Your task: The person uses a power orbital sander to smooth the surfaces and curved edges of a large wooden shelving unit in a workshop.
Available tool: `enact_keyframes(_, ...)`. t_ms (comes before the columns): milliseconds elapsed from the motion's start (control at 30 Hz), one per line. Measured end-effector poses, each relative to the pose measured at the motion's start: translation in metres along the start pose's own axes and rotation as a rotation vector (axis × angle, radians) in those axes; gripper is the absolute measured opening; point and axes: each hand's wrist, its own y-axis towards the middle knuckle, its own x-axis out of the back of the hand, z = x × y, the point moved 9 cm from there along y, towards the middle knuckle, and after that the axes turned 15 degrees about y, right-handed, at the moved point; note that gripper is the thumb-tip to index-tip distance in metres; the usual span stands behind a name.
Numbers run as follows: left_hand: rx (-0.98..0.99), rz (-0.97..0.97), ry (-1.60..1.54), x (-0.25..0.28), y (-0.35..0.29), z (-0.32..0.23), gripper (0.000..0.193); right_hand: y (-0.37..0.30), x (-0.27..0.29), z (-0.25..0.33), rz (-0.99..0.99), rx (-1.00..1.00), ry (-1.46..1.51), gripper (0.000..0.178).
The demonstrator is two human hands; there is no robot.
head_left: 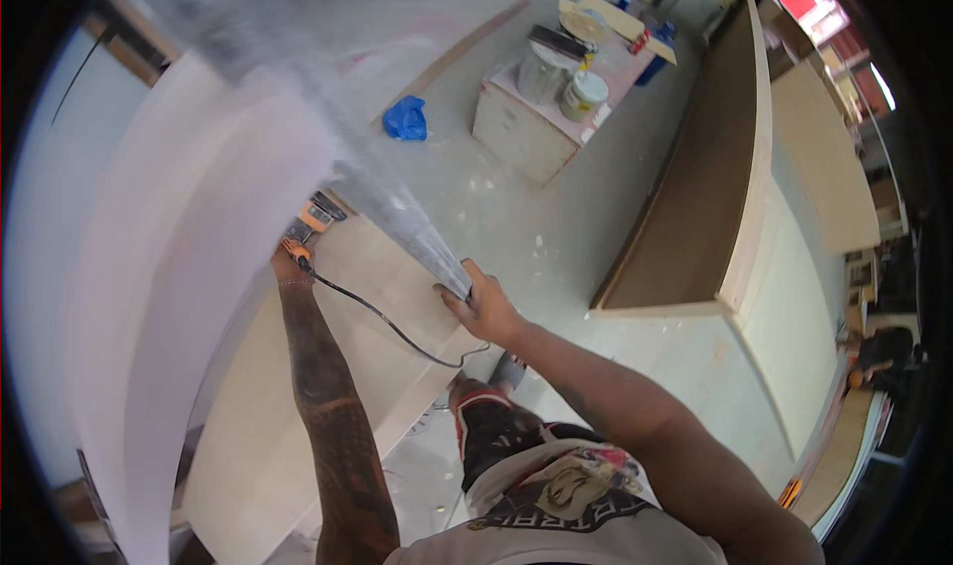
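My left hand (291, 260) is closed on an orange and black corded power tool (318, 213) that looks like a sander. The tool is beside the edge of a large whitish curved panel (169, 267), above a pale wooden board (288, 396). Its black cord (369, 307) curves toward my legs. My right hand (486, 312) grips the lower end of a long grey, dusty strip (402, 208). Motion smears that strip as it stretches up and left across the panel, so its kind cannot be told.
A blue crumpled bag (405, 118) lies ahead. Beyond it, a low box-like stand (526, 133) bears tubs and a bucket. On the right is a big brown-faced curved panel (685, 198) with pale wooden edges. Boards and clutter line the far right.
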Motion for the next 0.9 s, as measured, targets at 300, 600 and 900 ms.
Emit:
enact_keyframes(300, -0.142, -0.072, 0.160, -0.036, -0.019, -0.058, 0.035, 0.003, 0.011, -0.008, 0.053, 0.011, -0.042, 0.019)
enact_keyframes(600, -0.342, -0.116, 0.278, -0.100, -0.055, -0.159, 0.031, 0.000, 0.013, -0.016, 0.048, -0.017, -0.061, 0.018)
enact_keyframes(900, -0.158, 0.033, 0.304, -0.043, -0.028, -0.100, 0.037, 0.001, 0.000, -0.011, 0.068, -0.028, 0.017, 0.022)
